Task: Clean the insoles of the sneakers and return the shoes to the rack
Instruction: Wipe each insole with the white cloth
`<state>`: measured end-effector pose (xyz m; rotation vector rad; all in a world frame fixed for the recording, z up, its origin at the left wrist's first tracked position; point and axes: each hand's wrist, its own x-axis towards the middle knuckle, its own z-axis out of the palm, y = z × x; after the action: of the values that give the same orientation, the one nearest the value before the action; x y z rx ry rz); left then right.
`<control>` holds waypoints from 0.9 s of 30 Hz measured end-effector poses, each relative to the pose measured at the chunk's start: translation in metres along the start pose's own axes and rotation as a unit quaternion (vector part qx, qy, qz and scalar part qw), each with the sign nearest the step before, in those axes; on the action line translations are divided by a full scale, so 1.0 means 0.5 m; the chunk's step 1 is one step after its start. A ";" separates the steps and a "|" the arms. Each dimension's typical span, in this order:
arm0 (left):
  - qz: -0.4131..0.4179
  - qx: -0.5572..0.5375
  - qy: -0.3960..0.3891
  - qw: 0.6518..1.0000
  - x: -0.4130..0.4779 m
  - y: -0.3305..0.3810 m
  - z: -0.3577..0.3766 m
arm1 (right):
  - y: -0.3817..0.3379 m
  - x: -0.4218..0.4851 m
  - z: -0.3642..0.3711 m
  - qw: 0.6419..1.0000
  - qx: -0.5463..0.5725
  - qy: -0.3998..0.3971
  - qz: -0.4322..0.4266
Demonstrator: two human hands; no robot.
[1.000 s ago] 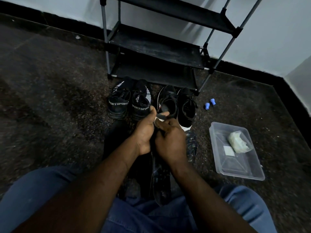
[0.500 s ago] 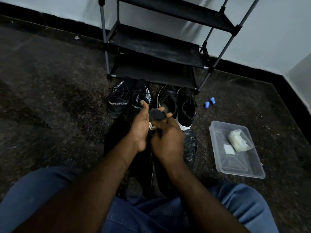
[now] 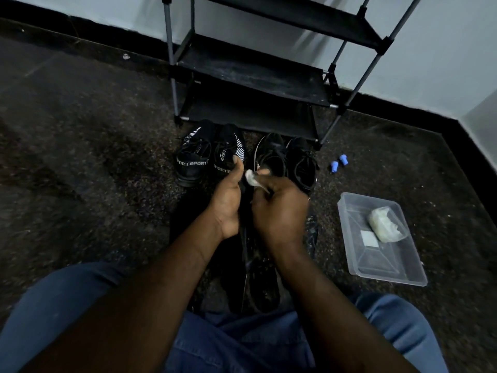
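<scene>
My left hand (image 3: 228, 200) grips a dark insole (image 3: 245, 238) that runs down between both hands toward my lap. My right hand (image 3: 279, 208) pinches a small white wipe (image 3: 251, 180) against the insole's top end. More dark insoles (image 3: 265, 286) lie on the floor under my forearms. Two pairs of black sneakers stand on the floor ahead: a pair printed SPORT (image 3: 192, 162) on the left and a plain black pair (image 3: 304, 162) on the right. Behind them stands the black shoe rack (image 3: 250, 74), its shelves bare.
A clear plastic tray (image 3: 387, 267) sits on the floor at the right, holding a white wad (image 3: 384, 224) and a small white square. Two small blue caps (image 3: 338, 162) lie near the rack's right leg. The wall and a dark skirting run behind.
The white wipe now shows at the insole's top end, where only the dark insole tip showed before. Both hands stay close together in the same place.
</scene>
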<state>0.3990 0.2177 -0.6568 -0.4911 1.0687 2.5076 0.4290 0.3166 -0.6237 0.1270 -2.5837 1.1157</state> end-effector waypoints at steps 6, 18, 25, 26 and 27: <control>0.023 -0.049 0.000 0.999 -0.004 0.004 0.001 | 0.011 -0.059 0.019 0.995 -0.021 -0.087 -0.054; -0.012 0.000 -0.039 0.999 -0.004 -0.004 -0.001 | -0.020 -0.006 0.026 0.999 -0.021 -0.038 0.010; 0.023 -0.097 -0.025 0.995 0.011 0.003 0.000 | 0.001 -0.075 0.020 0.995 0.024 -0.093 -0.030; 0.020 -0.093 -0.029 0.995 0.010 0.001 0.002 | 0.001 -0.075 0.020 0.996 0.032 -0.080 -0.013; 0.019 -0.086 -0.031 0.996 0.008 -0.001 0.005 | 0.001 -0.068 0.023 0.997 0.034 -0.064 0.000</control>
<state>0.3953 0.2209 -0.6574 -0.4418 0.8510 2.6447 0.4581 0.3070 -0.6429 0.2220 -2.6583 1.2330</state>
